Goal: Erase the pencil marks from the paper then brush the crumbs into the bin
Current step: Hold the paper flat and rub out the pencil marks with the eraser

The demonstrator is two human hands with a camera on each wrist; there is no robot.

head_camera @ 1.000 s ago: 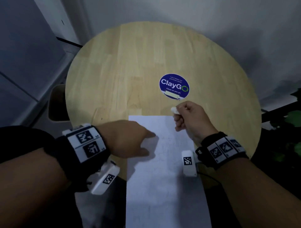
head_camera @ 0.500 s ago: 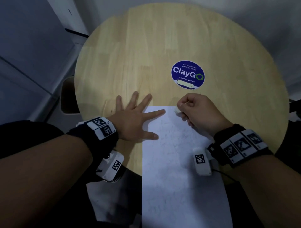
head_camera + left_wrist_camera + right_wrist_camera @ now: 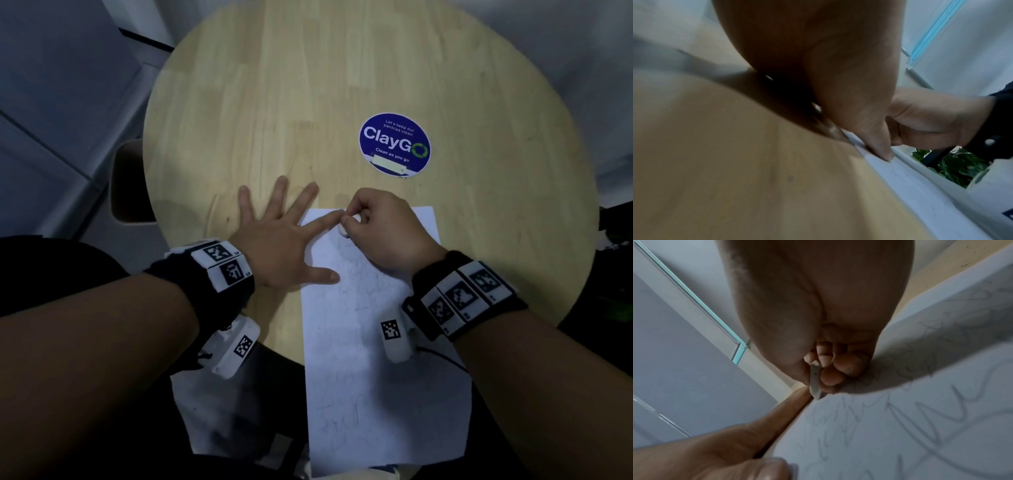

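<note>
A white sheet of paper [image 3: 370,346] with faint pencil scribbles lies on the round wooden table [image 3: 274,102], its near end hanging over the table's edge. My left hand [image 3: 284,236] lies flat with spread fingers; its index finger and thumb press the paper's left edge [image 3: 906,177]. My right hand [image 3: 376,226] pinches a small white eraser [image 3: 344,230] with its tip on the paper near the top left corner. In the right wrist view the eraser [image 3: 815,381] touches the sheet [image 3: 900,443] beside the scribbles.
A blue round ClayGo sticker [image 3: 394,144] is stuck on the table beyond the paper. A brown bin [image 3: 126,181] stands on the floor left of the table. Green leaves [image 3: 953,165] show at the right. Another white sheet [image 3: 219,418] lies below the table's near edge.
My left hand spread flat and settled on the paper's left edge. My right hand lowered the eraser from above the top edge onto the paper, toward the left index finger.
</note>
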